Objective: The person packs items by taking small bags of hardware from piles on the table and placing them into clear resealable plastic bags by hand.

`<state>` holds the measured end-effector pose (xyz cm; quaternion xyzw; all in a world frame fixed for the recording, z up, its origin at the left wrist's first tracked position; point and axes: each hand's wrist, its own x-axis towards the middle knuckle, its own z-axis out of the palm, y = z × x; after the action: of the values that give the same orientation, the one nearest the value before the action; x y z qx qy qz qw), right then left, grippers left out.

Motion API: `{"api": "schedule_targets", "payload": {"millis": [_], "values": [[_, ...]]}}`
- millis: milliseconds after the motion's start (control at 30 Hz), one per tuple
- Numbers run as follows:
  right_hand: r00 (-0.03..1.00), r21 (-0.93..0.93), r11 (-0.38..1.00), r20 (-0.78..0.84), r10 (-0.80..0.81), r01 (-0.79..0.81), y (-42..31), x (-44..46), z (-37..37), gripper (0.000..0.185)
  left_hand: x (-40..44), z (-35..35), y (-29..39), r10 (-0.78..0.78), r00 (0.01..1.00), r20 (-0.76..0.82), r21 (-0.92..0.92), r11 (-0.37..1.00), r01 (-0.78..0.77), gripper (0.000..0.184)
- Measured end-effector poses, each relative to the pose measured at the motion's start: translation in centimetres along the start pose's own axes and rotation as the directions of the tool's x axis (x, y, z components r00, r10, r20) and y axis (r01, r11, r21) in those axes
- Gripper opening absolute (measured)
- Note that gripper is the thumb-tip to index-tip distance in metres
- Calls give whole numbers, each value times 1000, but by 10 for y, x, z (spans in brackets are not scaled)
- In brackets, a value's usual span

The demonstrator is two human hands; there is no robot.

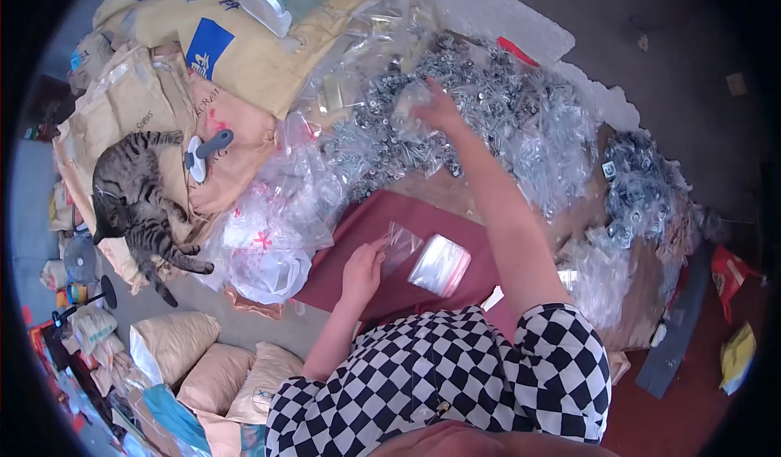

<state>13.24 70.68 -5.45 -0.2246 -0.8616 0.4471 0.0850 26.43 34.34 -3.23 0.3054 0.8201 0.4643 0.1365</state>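
My left hand [364, 271] is closed, its fingers pinching a small clear plastic bag [401, 247] over a dark red cloth [382, 213]. Just right of that bag, on the same cloth, lies a stack of flat clear zip bags [440, 265]. My right arm stretches forward over a wide heap of bagged metal screws [504, 91]. At the heap's middle my right hand [440, 111] has its fingers on a clear plastic bag [409, 107]. What is inside that bag is too blurred to tell.
A tabby cat [134, 184] lies on paper sacks at the left, beside a grey-handled tool [207, 152]. Loose plastic bags [277, 221] lie left of the cloth. More bagged hardware [647, 188] is piled at the right. Full sacks [215, 376] stand at lower left.
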Motion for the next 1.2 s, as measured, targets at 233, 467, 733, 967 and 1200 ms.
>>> {"api": "schedule_targets", "payload": {"millis": [233,467,733,967,1200], "values": [[999,-421,906,-12,49,-49,-10,-8,11,56,-6,-13,-15,-114,993,8,78,990,113,19],[948,407,913,-279,156,-31,26,-62,-27,39,23,-13,-12,76,997,-31,30,997,-75,25],[850,894,366,31,526,-259,31,-186,-62,31,25,-11,11,195,977,83,34,979,-199,29],[952,403,904,-193,237,-144,-27,-285,-28,22,7,14,27,213,932,295,-37,977,-211,21],[854,-227,837,292,-430,498,-92,-342,-54,27,-14,-6,84,494,812,313,-170,870,-464,23]]}}
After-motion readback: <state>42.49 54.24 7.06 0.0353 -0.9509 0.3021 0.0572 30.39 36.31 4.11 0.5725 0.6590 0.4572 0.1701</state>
